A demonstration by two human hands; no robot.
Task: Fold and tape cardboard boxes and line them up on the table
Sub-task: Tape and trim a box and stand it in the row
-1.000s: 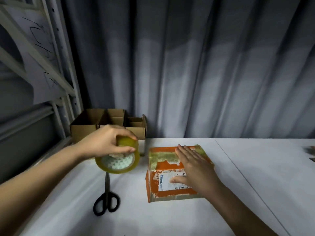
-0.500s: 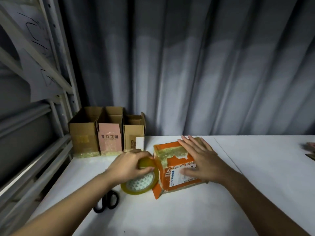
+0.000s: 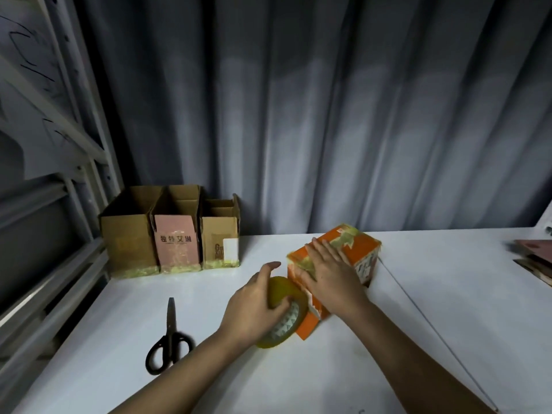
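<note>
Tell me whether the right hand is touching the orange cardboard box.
Touching. The head view shows the right hand lying flat, fingers straight, on the top face of the orange cardboard box, with no gap visible under the palm.

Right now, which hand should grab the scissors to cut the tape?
Left. The left hand grips the tape roll nearest the scissors; the right hand lies flat on the orange box, steadying it.
</note>
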